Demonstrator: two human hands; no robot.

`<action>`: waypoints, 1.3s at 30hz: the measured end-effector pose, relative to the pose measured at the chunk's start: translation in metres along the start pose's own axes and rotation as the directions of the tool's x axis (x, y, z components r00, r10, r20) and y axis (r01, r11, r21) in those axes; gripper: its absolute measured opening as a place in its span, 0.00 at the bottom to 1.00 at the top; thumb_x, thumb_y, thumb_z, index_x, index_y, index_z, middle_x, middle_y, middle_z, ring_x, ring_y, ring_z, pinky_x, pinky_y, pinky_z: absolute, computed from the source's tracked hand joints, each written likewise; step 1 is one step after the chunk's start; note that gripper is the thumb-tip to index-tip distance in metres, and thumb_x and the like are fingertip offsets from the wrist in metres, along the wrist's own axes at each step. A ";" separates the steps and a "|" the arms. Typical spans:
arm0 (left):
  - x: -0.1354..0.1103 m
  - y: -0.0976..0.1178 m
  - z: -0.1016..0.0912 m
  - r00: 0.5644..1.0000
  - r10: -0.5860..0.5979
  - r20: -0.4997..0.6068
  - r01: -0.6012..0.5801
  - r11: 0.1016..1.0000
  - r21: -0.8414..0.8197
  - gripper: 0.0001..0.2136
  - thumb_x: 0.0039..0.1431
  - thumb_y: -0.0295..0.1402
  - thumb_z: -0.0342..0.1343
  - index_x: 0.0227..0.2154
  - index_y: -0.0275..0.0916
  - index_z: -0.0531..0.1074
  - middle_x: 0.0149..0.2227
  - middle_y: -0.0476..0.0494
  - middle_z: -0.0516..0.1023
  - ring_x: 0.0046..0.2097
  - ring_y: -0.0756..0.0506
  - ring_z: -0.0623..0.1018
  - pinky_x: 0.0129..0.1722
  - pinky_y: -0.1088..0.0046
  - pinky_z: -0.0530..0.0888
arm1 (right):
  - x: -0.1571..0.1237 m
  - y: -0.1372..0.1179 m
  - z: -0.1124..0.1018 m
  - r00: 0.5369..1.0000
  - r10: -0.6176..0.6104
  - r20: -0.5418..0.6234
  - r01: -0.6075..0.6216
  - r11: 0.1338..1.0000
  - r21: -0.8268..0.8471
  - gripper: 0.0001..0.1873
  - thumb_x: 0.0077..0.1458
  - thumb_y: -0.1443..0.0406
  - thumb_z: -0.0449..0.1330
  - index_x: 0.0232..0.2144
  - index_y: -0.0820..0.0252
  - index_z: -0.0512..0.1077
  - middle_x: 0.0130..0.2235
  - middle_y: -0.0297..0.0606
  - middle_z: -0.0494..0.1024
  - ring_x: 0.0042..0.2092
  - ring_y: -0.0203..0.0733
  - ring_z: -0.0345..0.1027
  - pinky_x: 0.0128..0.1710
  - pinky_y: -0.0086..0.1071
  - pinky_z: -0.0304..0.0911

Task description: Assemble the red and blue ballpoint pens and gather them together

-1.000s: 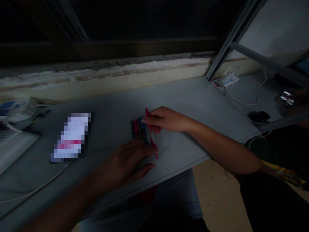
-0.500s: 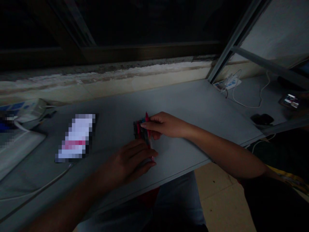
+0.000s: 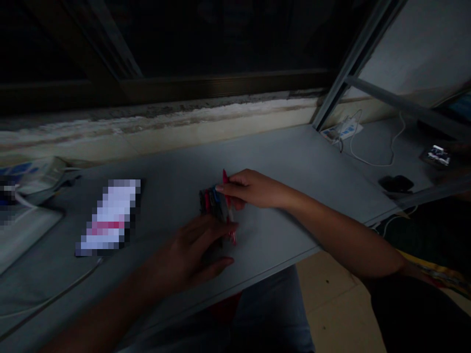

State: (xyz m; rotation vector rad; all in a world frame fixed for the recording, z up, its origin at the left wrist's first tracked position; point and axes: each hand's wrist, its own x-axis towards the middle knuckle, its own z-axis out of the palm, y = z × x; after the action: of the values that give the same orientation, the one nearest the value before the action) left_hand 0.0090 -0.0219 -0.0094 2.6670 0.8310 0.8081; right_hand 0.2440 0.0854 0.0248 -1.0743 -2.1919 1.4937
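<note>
A pen with a pink top (image 3: pixel 225 177) and a clear lower barrel is pinched between the thumb and fingers of my right hand (image 3: pixel 246 189). Just left of it, several pens (image 3: pixel 208 198) with dark, red and blue parts lie side by side on the grey table (image 3: pixel 279 152). My left hand (image 3: pixel 198 240) lies over their near ends, thumb spread away from the fingers. Its index fingertip is at the lower part of the pink pen; whether it touches is unclear. The near ends of the other pens are hidden under this hand.
A phone (image 3: pixel 110 211) with a lit, blurred screen lies at left, a cable running from it. Power strips (image 3: pixel 40 174) stand at the far left and beyond the metal frame (image 3: pixel 331 105) on the right. A dark object (image 3: pixel 396 184) rests past that frame.
My left thumb has moved away from the lower end of the pink pen, so the left hand has opened. My right hand keeps its pinch. The whole view has shifted slightly.
</note>
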 end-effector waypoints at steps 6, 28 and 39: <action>0.001 0.001 0.002 0.998 -0.054 -0.034 0.057 0.996 0.064 0.17 0.76 0.36 0.63 0.63 0.44 0.73 0.48 0.42 0.85 0.48 0.41 0.86 0.52 0.63 0.85 | 0.002 0.000 -0.006 0.997 0.068 -0.020 -0.068 0.997 -0.040 0.27 0.75 0.51 0.62 0.26 0.60 0.73 0.23 0.30 0.75 0.27 0.32 0.69 0.36 0.31 0.63; 0.005 0.002 0.001 0.991 0.127 -0.045 -0.115 0.970 0.216 0.17 0.85 0.42 0.47 0.59 0.35 0.72 0.44 0.38 0.86 0.43 0.41 0.86 0.45 0.64 0.85 | -0.002 -0.008 0.001 0.996 0.092 0.009 -0.090 0.987 -0.135 0.26 0.77 0.57 0.60 0.24 0.59 0.70 0.22 0.30 0.74 0.27 0.33 0.67 0.35 0.31 0.60; -0.003 -0.019 0.015 0.998 -0.063 -0.020 0.066 0.969 0.237 0.10 0.73 0.32 0.63 0.54 0.40 0.79 0.48 0.39 0.84 0.49 0.37 0.83 0.50 0.58 0.83 | -0.001 0.008 0.002 0.972 0.135 -0.190 -0.232 0.655 -0.720 0.26 0.76 0.49 0.56 0.45 0.63 0.83 0.42 0.56 0.87 0.41 0.54 0.79 0.34 0.39 0.55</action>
State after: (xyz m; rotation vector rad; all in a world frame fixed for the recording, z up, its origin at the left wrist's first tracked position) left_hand 0.0074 -0.0091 -0.0298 2.8241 1.0738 0.7528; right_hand 0.2471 0.0845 0.0167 -1.6052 -2.7250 0.4965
